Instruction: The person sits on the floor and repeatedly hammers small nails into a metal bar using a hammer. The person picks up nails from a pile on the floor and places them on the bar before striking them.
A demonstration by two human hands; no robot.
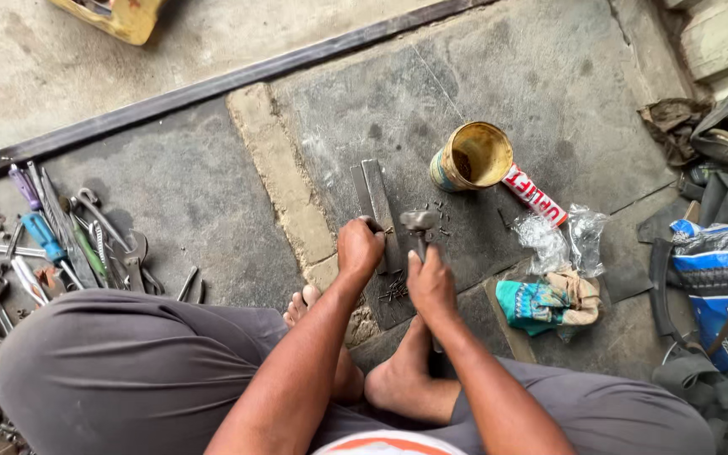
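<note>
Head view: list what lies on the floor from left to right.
Pile of hand tools → flat metal bars → hammer → open tin can → clear plastic bags → blue and white sack.

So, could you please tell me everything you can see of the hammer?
The hammer has a grey, worn metal head, set crosswise above the right hand, which grips its handle; the handle is mostly hidden by that hand. The head sits over the stone floor, beside the metal strips that the left hand pinches at their near end. Whether the head touches anything cannot be told.
</note>
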